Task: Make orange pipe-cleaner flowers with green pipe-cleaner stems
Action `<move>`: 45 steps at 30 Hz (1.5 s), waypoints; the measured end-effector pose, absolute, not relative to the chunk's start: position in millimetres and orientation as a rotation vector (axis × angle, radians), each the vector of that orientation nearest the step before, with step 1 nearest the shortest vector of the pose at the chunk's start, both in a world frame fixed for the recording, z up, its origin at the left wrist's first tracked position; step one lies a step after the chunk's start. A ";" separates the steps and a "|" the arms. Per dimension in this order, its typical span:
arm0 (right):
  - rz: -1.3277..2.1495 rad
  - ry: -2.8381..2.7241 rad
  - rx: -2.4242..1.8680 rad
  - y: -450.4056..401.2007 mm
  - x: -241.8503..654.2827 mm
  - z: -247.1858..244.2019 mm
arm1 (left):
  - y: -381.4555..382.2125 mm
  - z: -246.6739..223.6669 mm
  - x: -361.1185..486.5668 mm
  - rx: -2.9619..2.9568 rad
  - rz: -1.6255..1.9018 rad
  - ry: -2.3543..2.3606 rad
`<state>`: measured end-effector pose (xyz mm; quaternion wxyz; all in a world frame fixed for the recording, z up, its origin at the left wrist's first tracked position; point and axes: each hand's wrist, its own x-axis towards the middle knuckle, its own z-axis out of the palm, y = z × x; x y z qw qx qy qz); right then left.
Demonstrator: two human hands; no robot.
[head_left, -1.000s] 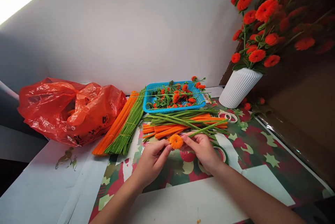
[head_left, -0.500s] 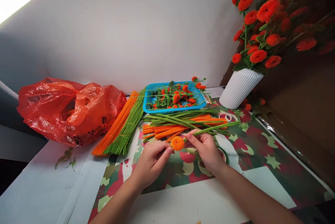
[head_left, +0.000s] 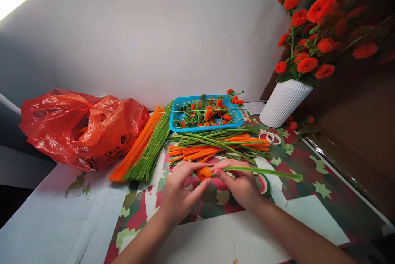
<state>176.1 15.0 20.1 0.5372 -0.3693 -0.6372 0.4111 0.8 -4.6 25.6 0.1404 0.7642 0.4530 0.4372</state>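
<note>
Between the thumb and fingers of my left hand [head_left: 182, 192] is a small orange fuzzy flower [head_left: 203, 173], turned partly edge-on. My right hand [head_left: 240, 184] pinches the green fuzzy stem [head_left: 265, 170] close behind the flower, and the stem's free end points to the right. The fingertips of both hands are nearly touching. Loose orange and green fuzzy stems [head_left: 200, 151] lie just beyond my hands. A roll of green tape [head_left: 265, 186] rests beside my right wrist, partly hidden by it.
A blue basket [head_left: 206, 129] holds orange flowers with green stems. To its left are bundled orange and green stems [head_left: 148, 149] and a red plastic bag [head_left: 83, 132]. A white ribbed vase [head_left: 284, 103] of orange flowers stands back right, with white tape rings [head_left: 274, 139] near its base.
The flower has tipped from facing me to partly edge-on, and the stem has swung down to point nearly level to the right. My left fingers now close around the flower.
</note>
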 end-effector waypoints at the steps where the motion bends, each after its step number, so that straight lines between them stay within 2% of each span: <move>1: 0.964 -1.524 -0.864 14.6 176.1 20.2 | -4.6 24.8 0.9 2.262 1.273 1.288; 5: 1.022 -1.451 -0.897 12.8 175.6 20.6 | -4.6 20.0 0.4 2.437 1.297 1.265; 13: 1.593 -1.207 -0.905 11.6 174.0 24.1 | -4.0 14.5 -2.0 2.557 1.355 1.233; 20: 1.819 -0.914 -0.832 14.0 172.5 16.7 | -2.5 12.7 -5.5 2.536 1.251 1.124; 25: 1.810 -0.879 -0.809 12.4 167.9 16.4 | -2.6 13.0 -4.6 2.535 1.211 1.088; 37: 1.504 -1.099 -0.737 3.0 159.7 10.1 | 1.0 12.3 -4.3 2.634 1.161 1.065; 45: 1.511 -1.103 -0.680 -0.8 152.8 -1.0 | 1.9 6.9 -3.0 2.638 1.164 1.101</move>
